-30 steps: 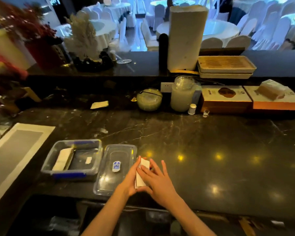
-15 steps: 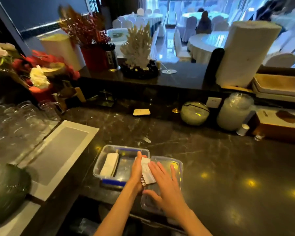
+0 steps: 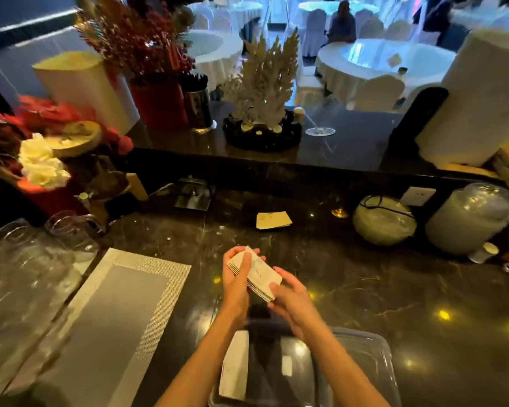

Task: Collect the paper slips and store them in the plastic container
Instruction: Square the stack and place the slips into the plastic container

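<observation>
A stack of white paper slips (image 3: pixel 257 274) is held in the air between both hands, above the dark marble counter. My left hand (image 3: pixel 235 282) grips its left end and my right hand (image 3: pixel 291 298) pinches its lower right corner. Below my forearms sits the clear plastic container (image 3: pixel 276 374), with a pile of slips (image 3: pixel 234 365) standing along its left side and a small slip (image 3: pixel 287 366) on its floor. The clear lid (image 3: pixel 368 359) lies to its right. Another loose slip (image 3: pixel 273 220) lies farther back on the counter.
A grey placemat (image 3: pixel 109 318) lies to the left, with glassware (image 3: pixel 27 259) beyond it. A round lidded bowl (image 3: pixel 384 220), a big jar (image 3: pixel 470 218) and a small white bottle (image 3: pixel 482 252) stand at the back right. Flower decorations (image 3: pixel 41 163) crowd the far left.
Both hands lifted the stack from the counter by the lid and carried it up and forward over the container. The view swung left and tilted nearer to the counter.
</observation>
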